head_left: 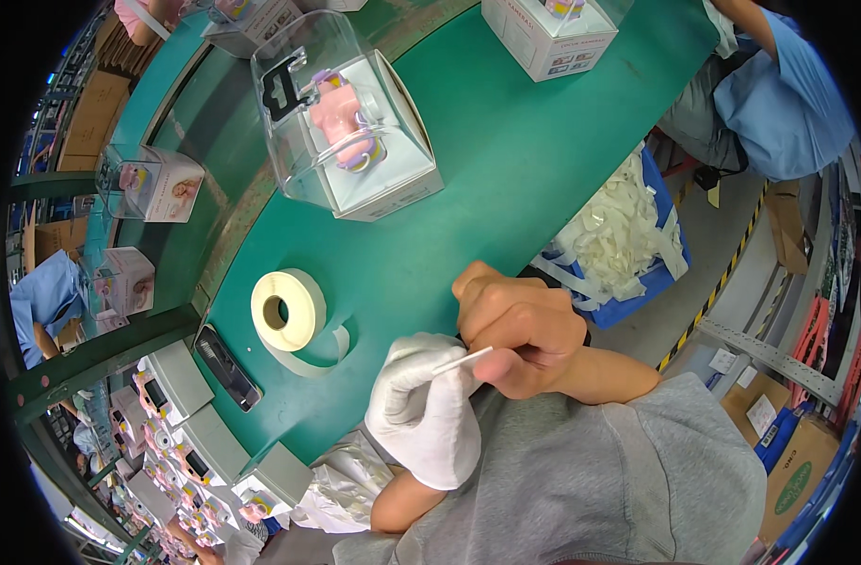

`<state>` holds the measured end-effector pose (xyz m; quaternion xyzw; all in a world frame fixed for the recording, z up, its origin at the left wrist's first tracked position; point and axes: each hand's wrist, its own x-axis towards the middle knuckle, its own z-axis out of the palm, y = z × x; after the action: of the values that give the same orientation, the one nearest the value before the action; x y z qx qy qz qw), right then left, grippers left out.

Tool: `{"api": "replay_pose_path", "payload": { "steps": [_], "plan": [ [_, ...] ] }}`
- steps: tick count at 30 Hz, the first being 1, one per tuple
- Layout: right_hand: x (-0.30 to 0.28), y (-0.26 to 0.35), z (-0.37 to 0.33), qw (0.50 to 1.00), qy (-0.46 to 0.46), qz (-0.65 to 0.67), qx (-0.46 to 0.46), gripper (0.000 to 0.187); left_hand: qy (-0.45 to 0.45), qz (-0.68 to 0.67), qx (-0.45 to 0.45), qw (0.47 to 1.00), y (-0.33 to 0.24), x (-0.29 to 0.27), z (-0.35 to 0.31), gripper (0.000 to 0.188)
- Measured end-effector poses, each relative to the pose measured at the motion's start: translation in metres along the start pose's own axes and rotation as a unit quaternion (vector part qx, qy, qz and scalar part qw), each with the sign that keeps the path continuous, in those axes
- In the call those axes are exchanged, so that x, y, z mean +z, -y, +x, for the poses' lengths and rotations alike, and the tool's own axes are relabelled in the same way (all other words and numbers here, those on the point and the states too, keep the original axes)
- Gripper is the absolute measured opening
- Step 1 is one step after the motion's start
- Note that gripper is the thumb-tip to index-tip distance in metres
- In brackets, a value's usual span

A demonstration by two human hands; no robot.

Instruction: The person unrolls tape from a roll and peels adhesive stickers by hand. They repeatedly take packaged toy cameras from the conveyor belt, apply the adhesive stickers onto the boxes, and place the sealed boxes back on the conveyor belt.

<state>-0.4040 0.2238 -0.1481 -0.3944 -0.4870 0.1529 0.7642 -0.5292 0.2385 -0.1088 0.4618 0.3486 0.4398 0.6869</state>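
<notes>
My left hand point(423, 405), in a white glove, pinches a thin white strip point(463, 361) seen nearly edge-on. Bare and curled closed, my right hand point(525, 325) is beside it, its thumb at the strip's far end. Whether its folded fingers grip anything is hidden. To the left stands a cream roll of labels point(308, 306) with a loose tail on the green table point(449, 245). Farther off sits a white box point(393, 198) under a clear plastic cover point(294, 155), carrying a pink and purple toy camera point(339, 111).
A black phone point(228, 367) lies near the table's left edge. Right of the table, a blue bin point(628, 309) overflows with backing strips point(614, 226). Another boxed toy point(555, 42) stands at the far edge. Boxes point(195, 438) line the lower left; a blue-sleeved person point(784, 104) is at upper right.
</notes>
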Motion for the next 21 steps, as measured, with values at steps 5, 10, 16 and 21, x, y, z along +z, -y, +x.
{"api": "replay_pose_path", "payload": {
  "steps": [5,10,16,21],
  "plan": [
    [-0.001,0.003,0.000,0.999,0.038,-0.008,0.006,0.024,-0.011,-0.005,-0.007,1.000,0.003,-0.002,-0.001,0.010],
    [0.010,0.005,-0.012,0.991,-0.031,0.019,0.128,0.012,-0.054,0.048,0.045,0.996,0.021,-0.005,0.006,0.007],
    [-0.015,-0.014,0.000,0.970,-0.076,0.026,0.231,0.014,-0.005,0.248,0.161,0.955,0.024,-0.027,0.058,0.018],
    [-0.044,-0.053,0.043,0.952,0.153,-0.265,0.017,0.010,0.118,0.493,0.410,0.758,0.005,-0.039,0.137,0.104]
  ]
}}
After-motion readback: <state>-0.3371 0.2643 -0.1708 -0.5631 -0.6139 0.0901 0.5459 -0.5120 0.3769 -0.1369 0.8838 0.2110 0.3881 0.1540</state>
